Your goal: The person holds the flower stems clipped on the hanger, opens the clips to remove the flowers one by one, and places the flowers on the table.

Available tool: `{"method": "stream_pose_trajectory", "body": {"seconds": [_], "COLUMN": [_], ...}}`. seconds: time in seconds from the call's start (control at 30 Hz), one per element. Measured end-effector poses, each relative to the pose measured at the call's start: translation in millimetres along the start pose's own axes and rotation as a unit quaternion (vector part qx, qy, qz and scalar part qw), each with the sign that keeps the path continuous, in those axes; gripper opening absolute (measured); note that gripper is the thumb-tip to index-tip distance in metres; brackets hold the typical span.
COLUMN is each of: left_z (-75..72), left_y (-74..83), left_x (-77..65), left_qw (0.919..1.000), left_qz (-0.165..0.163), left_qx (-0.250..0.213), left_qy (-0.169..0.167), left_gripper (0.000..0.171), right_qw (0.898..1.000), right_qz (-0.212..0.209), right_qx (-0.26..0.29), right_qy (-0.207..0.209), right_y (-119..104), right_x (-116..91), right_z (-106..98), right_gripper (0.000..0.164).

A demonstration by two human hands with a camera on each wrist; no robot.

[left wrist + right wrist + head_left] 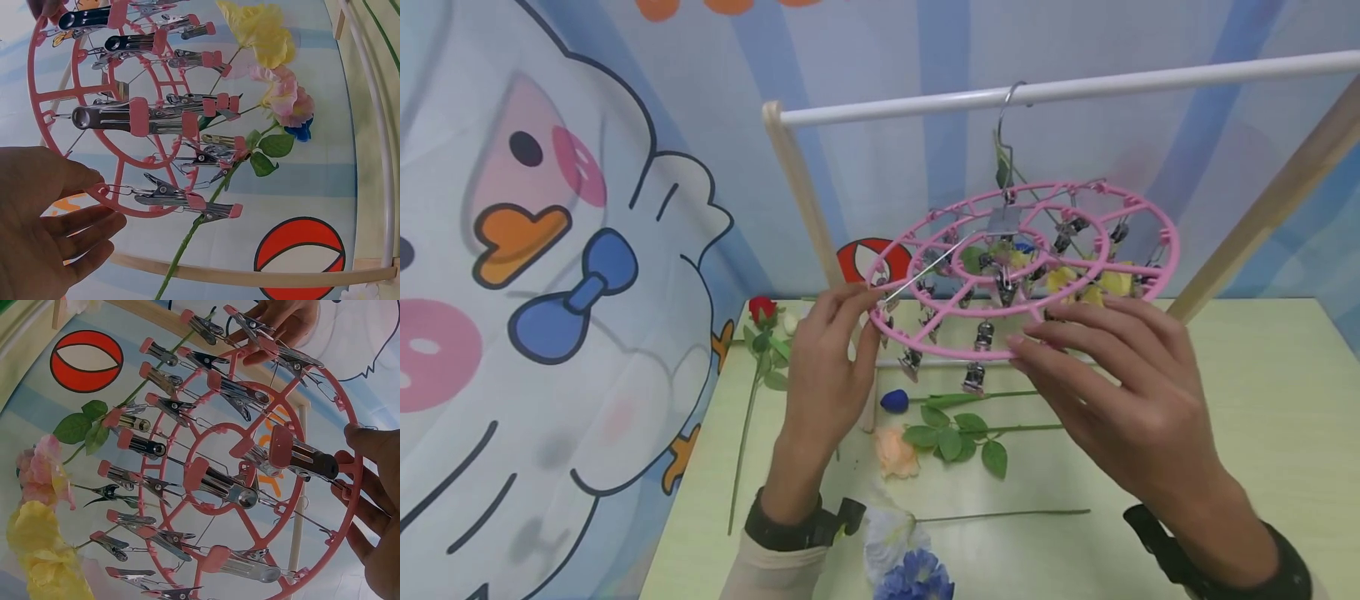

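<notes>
A pink round clip hanger [966, 355] hangs by its metal hook [1004, 125], its disc tilted. At the left edge, my left hand [827, 367] pinches the rim between thumb and fingers. My right hand [1138, 408] holds the near right part of the rim, with the thumb on one side and fingers on the other in the right wrist view. Many metal clips [228, 487] with pink tips dangle below the rings. Among them hang a yellow flower [265, 37], a pink flower [290, 100] and a green stem [187, 240] with leaves.
A white rail [887, 104] on wooden posts [1277, 192] carries the hanger. On the table [1262, 400] lie a red rose [762, 309], a blue bud [895, 402], a peach flower [896, 452], a white flower [883, 542] and blue blossoms [917, 577]. A cartoon backdrop stands behind.
</notes>
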State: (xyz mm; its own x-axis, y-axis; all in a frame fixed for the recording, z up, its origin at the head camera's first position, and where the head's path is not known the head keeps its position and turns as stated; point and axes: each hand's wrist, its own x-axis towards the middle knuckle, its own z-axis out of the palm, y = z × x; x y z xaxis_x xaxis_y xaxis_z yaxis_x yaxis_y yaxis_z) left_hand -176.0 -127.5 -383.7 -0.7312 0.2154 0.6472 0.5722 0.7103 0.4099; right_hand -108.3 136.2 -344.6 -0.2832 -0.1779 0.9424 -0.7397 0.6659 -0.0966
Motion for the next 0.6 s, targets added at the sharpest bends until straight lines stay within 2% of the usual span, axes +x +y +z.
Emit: {"method": "stream_pose_trajectory", "body": {"seconds": [0.37,0.6], "left_z": [-3.9,-5.3], "left_y": [14.2,19.4], "left_x": [-7.7,-9.2], "left_qw": [0.9999,0.9996], "left_qz": [0.008,0.026], "left_qx": [-0.009,-0.014], "left_qy": [-0.006,-0.002], "left_gripper": [0.027,0.027], "right_qw": [1.000,0.999], "right_qz": [0.007,-0.007], "right_qx": [-0.002,-0.013], "right_qy": [0.023,0.047], "right_y": [5,15], "right_x": [-7,-14], "right_z": [-11,-19], "right_gripper": [0.034,0.029]}}
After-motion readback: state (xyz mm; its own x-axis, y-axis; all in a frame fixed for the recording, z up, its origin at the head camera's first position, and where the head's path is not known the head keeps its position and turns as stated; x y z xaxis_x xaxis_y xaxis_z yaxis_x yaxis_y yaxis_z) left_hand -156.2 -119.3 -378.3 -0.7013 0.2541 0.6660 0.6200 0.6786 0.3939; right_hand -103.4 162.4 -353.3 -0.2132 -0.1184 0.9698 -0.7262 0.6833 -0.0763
